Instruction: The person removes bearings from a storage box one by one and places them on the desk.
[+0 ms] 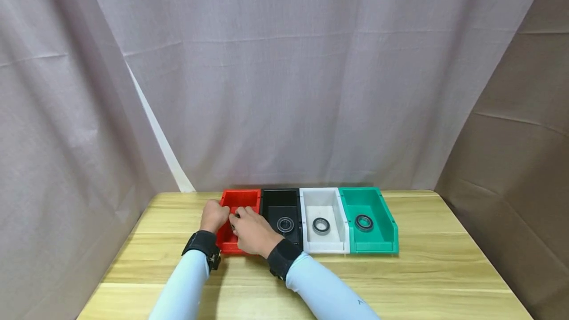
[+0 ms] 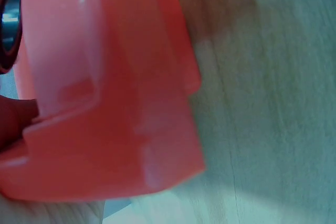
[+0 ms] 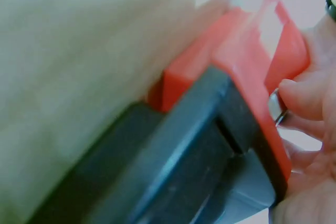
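Note:
My right hand (image 1: pixel 252 231) reaches over the red bin (image 1: pixel 240 249) and pinches a dark-edged bearing (image 3: pixel 276 107) by its rim. In the right wrist view the bearing shows just past the bin's wall, under a fingertip. My left hand (image 1: pixel 214 216) is at the bin's left side, fingers curled inward close to the right hand's fingertips. The left wrist view shows the bearing (image 2: pixel 9 24) standing on edge at the far left, and the bin's corner (image 2: pixel 121 145) close up. I cannot tell whether the left fingers hold the bearing too; their tips are hidden.
Right of the red bin, in one row, stand a black bin (image 1: pixel 281 196), a white bin (image 1: pixel 328 248) and a green bin (image 1: pixel 373 247). Each contains one bearing lying flat. The bins stand on a wooden table (image 1: pixel 422 270), with a grey curtain (image 1: pixel 289 88) behind.

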`<state>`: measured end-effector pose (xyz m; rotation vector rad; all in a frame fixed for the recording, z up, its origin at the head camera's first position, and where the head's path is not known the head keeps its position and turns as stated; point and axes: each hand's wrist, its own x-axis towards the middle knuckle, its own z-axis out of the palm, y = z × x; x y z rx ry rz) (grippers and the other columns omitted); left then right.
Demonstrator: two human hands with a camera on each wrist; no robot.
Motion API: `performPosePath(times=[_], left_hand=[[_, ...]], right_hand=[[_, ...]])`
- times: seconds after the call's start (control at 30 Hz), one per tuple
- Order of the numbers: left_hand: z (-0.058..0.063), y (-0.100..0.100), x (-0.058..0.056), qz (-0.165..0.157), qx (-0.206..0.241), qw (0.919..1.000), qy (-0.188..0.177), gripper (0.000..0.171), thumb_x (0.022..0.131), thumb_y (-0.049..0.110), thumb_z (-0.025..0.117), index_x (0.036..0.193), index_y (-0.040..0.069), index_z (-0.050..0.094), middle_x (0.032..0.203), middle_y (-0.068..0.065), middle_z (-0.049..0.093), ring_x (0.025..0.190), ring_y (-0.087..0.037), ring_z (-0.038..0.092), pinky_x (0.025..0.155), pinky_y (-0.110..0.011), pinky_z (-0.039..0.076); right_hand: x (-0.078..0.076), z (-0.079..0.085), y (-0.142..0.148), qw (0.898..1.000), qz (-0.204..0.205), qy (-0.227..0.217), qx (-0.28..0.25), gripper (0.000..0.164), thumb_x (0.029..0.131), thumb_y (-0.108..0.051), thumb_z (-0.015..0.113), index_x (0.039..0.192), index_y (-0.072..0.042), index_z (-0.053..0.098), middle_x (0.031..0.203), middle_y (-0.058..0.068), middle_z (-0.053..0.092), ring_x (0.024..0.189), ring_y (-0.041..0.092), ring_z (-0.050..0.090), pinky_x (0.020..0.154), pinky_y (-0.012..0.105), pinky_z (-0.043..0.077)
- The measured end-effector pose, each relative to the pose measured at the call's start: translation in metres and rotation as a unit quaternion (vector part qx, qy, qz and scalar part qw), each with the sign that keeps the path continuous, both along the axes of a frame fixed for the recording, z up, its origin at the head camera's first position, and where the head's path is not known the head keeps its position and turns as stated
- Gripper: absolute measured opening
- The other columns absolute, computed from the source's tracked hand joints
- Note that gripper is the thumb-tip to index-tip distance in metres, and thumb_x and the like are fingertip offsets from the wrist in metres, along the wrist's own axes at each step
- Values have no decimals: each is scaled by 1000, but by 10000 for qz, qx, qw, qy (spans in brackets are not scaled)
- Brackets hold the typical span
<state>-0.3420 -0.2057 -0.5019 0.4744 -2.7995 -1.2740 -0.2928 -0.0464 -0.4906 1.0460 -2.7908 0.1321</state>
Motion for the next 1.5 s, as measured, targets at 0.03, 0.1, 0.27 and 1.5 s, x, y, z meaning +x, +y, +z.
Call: performPosePath(times=[0.03,0.1,0.27,1.5], left_hand=[[-1,0,0,-11,-15,10000,32,28,94,9,53,103,-9,72,99,-25,72,82,-32,62,77,-44,59],[-3,-1,-2,-15,-16,9999,108,29,94,9,53,104,-10,72,101,-26,73,82,-32,63,79,-45,60],[-1,-1,1,15,19,9998,177,29,95,9,52,102,-11,72,98,-26,72,81,-31,60,75,-41,55],[-1,2,0,74,458,9983,-358,32,101,10,51,118,-10,69,106,-25,69,89,-33,62,81,-41,59]], right_hand=[[3,0,1,10000,26,20,2,57,94,-26,78,148,-12,63,129,3,67,109,17,57,98,24,55],[9,-2,2,9999,107,115,42,58,95,-27,77,149,-12,63,134,3,66,113,17,58,100,23,55],[26,-2,2,9994,276,198,78,56,96,-25,74,150,-13,62,139,3,65,116,17,58,101,23,54],[85,-24,14,9802,1779,-177,849,27,98,-32,75,124,-25,72,110,-12,69,92,2,57,81,15,50]])
